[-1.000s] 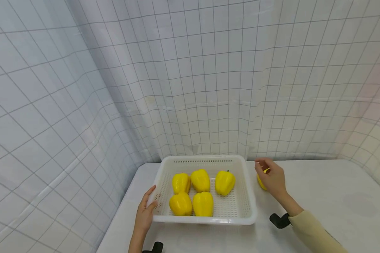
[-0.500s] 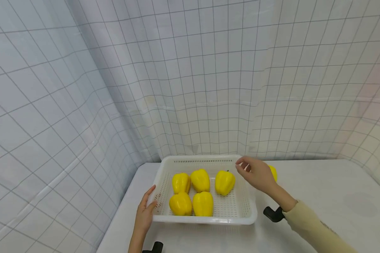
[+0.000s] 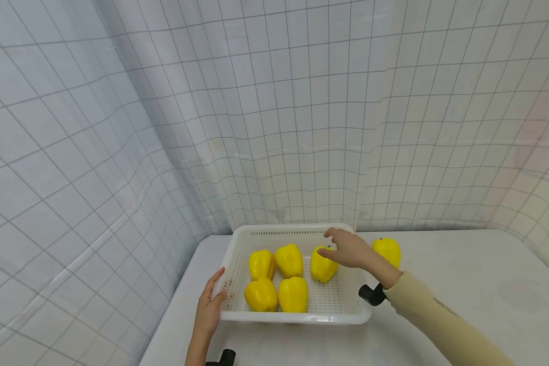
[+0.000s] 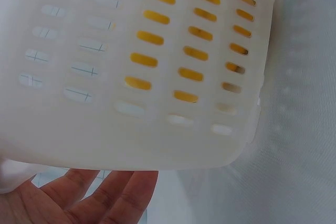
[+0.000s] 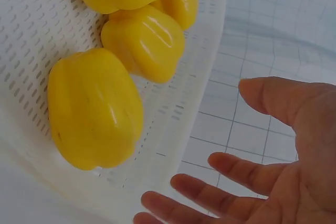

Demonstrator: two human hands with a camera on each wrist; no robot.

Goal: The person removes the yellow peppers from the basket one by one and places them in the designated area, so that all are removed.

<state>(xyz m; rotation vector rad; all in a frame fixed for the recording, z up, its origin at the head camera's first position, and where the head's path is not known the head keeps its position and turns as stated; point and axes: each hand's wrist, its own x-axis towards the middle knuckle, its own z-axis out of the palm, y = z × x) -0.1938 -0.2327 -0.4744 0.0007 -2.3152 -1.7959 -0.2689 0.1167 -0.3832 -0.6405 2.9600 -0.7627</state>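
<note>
A white perforated plastic basket (image 3: 297, 318) stands on the table with several yellow bell peppers in it. My left hand (image 3: 208, 307) grips its left side near the front corner. In the left wrist view, fingers of that hand (image 4: 100, 198) show beneath the edge of the basket wall (image 4: 79, 135). My right hand (image 3: 351, 250) reaches over the basket's right rim, fingers spread and holding nothing. It partly covers the rightmost pepper (image 3: 322, 269) in the head view. From the right wrist, that pepper (image 5: 94, 111) lies apart from the open fingers. Another yellow pepper (image 3: 389, 250) sits on the table, right of the basket.
White cloth with a dark grid (image 3: 293, 127) hangs behind and at both sides of the white table (image 3: 462, 284). A black wrist-camera mount (image 3: 372, 295) projects below the right wrist; another (image 3: 224, 357) shows by the left wrist.
My right hand has moved left, from the pepper on the table to above the basket's right side, uncovering that pepper, and its fingers have spread. The left hand and basket stay put.
</note>
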